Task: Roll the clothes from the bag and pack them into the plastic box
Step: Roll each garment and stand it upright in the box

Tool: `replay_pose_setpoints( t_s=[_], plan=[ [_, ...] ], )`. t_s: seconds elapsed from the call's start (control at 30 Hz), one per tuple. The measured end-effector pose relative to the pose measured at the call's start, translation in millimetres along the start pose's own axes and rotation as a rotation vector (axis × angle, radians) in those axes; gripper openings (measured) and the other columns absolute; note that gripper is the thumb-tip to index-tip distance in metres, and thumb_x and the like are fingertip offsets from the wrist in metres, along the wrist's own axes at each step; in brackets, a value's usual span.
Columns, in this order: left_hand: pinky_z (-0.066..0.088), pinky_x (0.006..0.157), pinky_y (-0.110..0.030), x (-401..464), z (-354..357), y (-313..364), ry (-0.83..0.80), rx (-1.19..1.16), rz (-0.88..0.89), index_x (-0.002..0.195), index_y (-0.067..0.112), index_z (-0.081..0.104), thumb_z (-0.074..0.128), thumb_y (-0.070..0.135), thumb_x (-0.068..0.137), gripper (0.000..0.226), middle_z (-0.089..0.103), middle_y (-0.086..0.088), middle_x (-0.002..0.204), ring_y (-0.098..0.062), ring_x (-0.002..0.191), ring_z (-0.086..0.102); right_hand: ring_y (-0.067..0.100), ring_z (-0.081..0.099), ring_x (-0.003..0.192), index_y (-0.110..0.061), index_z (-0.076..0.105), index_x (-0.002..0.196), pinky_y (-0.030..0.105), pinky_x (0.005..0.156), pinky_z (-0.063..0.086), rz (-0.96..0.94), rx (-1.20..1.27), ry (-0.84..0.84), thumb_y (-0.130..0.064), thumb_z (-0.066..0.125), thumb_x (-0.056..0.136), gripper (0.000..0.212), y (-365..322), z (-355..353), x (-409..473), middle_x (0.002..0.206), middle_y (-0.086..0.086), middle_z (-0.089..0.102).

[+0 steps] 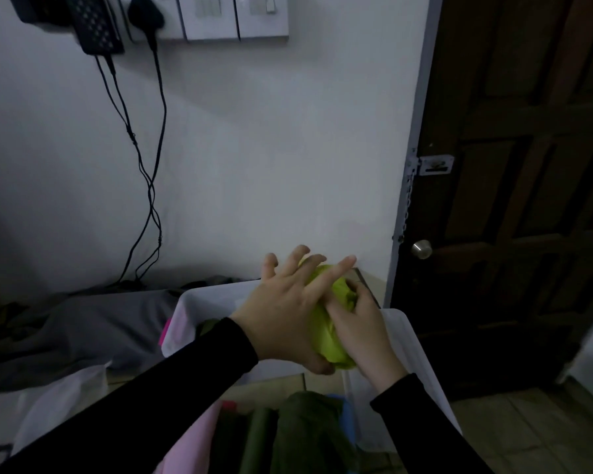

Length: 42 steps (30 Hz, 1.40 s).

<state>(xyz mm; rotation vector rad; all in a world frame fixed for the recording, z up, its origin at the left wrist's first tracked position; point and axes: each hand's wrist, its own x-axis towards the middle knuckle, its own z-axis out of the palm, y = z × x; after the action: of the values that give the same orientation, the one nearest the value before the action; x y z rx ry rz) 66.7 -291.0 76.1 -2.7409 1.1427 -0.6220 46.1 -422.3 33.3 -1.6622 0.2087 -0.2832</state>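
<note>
Above the plastic box (199, 299), the left hand (281, 313) presses spread fingers on a lime-green garment (326, 333) while the right hand (367, 323) grips its end, rolling seemingly done; next, lower it into the box

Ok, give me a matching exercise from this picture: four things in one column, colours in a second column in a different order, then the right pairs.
Things:
1. garment between the hands
2. sleeves
3. door
4. door knob

Colours:
A. dark brown
B. silver
C. lime green
D. black

Pairs: 1-C, 2-D, 3-A, 4-B
</note>
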Motion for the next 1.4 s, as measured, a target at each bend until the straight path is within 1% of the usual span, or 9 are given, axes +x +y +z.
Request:
replay_pose_setpoints(
  t_s=[0.3, 0.4, 0.57, 0.73, 0.93, 1.1, 1.23, 1.3, 1.4],
  plan=[
    [0.017, 0.105, -0.021, -12.2, -2.5, -24.7, -0.001, -0.431, -0.048, 0.15, 0.015, 0.008, 0.083, 0.061, 0.045, 0.137, 0.026, 0.005, 0.144, -0.007, 0.127, 0.026, 0.019, 0.058, 0.077, -0.008, 0.064, 0.081, 0.03, 0.07, 0.041, 0.003, -0.286, -0.108, -0.062, 0.051, 0.086, 0.056, -17.5, -20.7, 23.4, 0.077, 0.004, 0.062],
    [0.023, 0.112, -0.028, -23.1, 3.5, -33.3, -0.057, -0.554, -0.038, 0.15, 0.019, 0.006, 0.076, 0.066, 0.045, 0.135, 0.021, 0.005, 0.146, -0.013, 0.133, 0.029, 0.019, 0.044, 0.06, 0.006, 0.049, 0.065, 0.032, 0.061, 0.032, -0.144, 0.037, -0.076, -0.046, 0.066, 0.078, 0.056, -12.6, -24.7, 33.3, 0.062, 0.012, 0.042],
    [0.027, 0.116, -0.031, -37.2, 8.9, -40.5, -0.009, -0.828, -0.118, 0.15, 0.024, 0.009, 0.082, 0.051, 0.047, 0.129, 0.022, 0.007, 0.147, -0.007, 0.137, 0.028, 0.043, 0.056, 0.112, 0.004, 0.055, 0.121, 0.054, 0.099, 0.043, 0.213, 0.74, -0.311, -0.054, 0.059, 0.084, 0.069, -4.2, -23.8, 32.6, 0.116, 0.025, 0.059],
    [0.03, 0.114, -0.027, -38.1, 15.3, -44.1, -0.024, -0.913, -0.2, 0.148, 0.022, 0.015, 0.084, 0.049, 0.048, 0.125, 0.031, 0.007, 0.143, -0.004, 0.135, 0.033, 0.032, 0.065, 0.101, -0.007, 0.058, 0.126, 0.045, 0.086, 0.047, 0.296, 0.912, -0.307, -0.061, 0.033, 0.091, 0.069, -7.0, -0.2, 34.9, 0.114, 0.018, 0.068],
    [0.024, 0.097, 0.002, -36.8, 38.0, -43.3, -0.092, -0.876, -0.166, 0.121, 0.047, 0.034, 0.085, 0.032, 0.056, 0.085, 0.045, 0.028, 0.125, 0.022, 0.116, 0.038, 0.037, 0.058, 0.116, -0.004, 0.062, 0.118, 0.052, 0.101, 0.045, 0.128, 0.695, -0.17, -0.053, 0.048, 0.085, 0.06, -33.2, 28.0, 35.0, 0.121, 0.024, 0.063],
    [0.033, 0.095, -0.002, -41.2, 48.5, -43.8, -0.069, -1.021, -0.32, 0.125, 0.031, 0.043, 0.086, 0.038, 0.054, 0.083, 0.051, 0.024, 0.118, 0.015, 0.103, 0.048, 0.014, 0.052, 0.121, -0.024, 0.06, 0.125, 0.038, 0.108, 0.038, -0.008, 0.219, -0.199, -0.055, 0.034, 0.094, 0.05, -39.7, 19.4, 41.0, 0.128, -0.008, 0.056],
    [0.039, 0.106, -0.028, -36.3, 44.4, -50.3, 0.11, -1.03, -0.342, 0.141, 0.029, 0.024, 0.087, 0.044, 0.046, 0.115, 0.038, 0.004, 0.138, -0.008, 0.127, 0.043, 0.026, 0.061, 0.079, -0.002, 0.065, 0.108, 0.024, 0.057, 0.053, 0.147, 0.051, -0.11, -0.011, 0.043, 0.099, 0.026, -14.4, 13.0, 39.1, 0.093, 0.014, 0.067],
    [0.031, 0.11, -0.019, -32.7, 41.9, -51.7, 0.114, -0.966, -0.269, 0.141, 0.03, 0.014, 0.084, 0.052, 0.051, 0.117, 0.032, -0.006, 0.143, -0.008, 0.131, 0.038, 0.027, 0.062, 0.076, 0.003, 0.062, 0.114, 0.021, 0.052, 0.051, 0.286, 0.149, -0.29, -0.018, 0.039, 0.101, 0.034, -18.4, 22.6, 21.7, 0.094, 0.013, 0.068],
    [0.019, 0.112, -0.007, -29.4, 35.4, -54.8, 0.036, -0.889, -0.22, 0.141, 0.031, 0.008, 0.074, 0.048, 0.059, 0.106, 0.021, -0.005, 0.15, -0.007, 0.138, 0.027, 0.041, 0.058, 0.111, 0.004, 0.054, 0.128, 0.031, 0.075, 0.049, 0.387, 0.391, -0.422, -0.05, 0.028, 0.099, 0.066, -33.3, 27.5, 13.3, 0.12, 0.025, 0.062]
  ],
)
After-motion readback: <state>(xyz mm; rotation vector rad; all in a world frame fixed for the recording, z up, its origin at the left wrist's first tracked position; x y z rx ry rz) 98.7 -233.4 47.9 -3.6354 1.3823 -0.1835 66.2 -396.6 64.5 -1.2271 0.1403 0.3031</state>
